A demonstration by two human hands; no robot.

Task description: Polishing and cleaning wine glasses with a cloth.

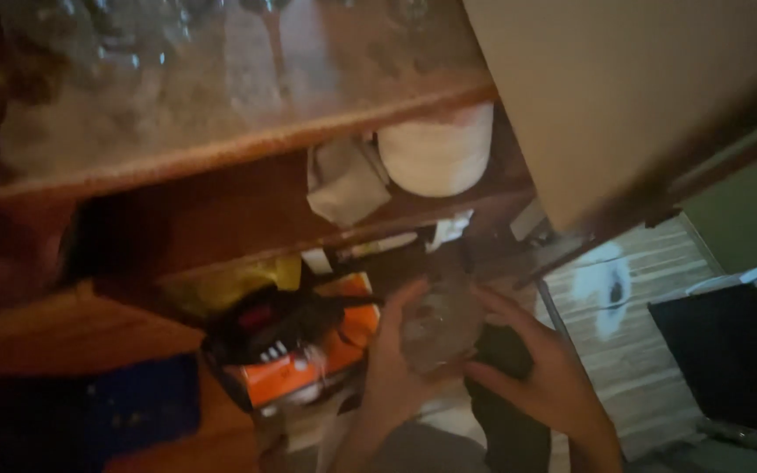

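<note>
Both my hands hold a clear glass (pixel 438 326) low in front of a wooden cupboard. My left hand (pixel 392 368) wraps the glass from the left side. My right hand (pixel 543 372) cups it from the right and below, fingers spread. The glass is blurred, and its exact shape cannot be told. Just left of my left hand sits an orange and black object (pixel 295 346) on a lower shelf.
A wooden upper shelf (pixel 247 144) carries several glasses. A stack of white plates (pixel 438 151) and crumpled paper (pixel 343 182) sit on the middle shelf. An open cupboard door (pixel 624 105) hangs at the right. Striped flooring (pixel 633 324) lies below, with a dark object (pixel 733 346) at the right.
</note>
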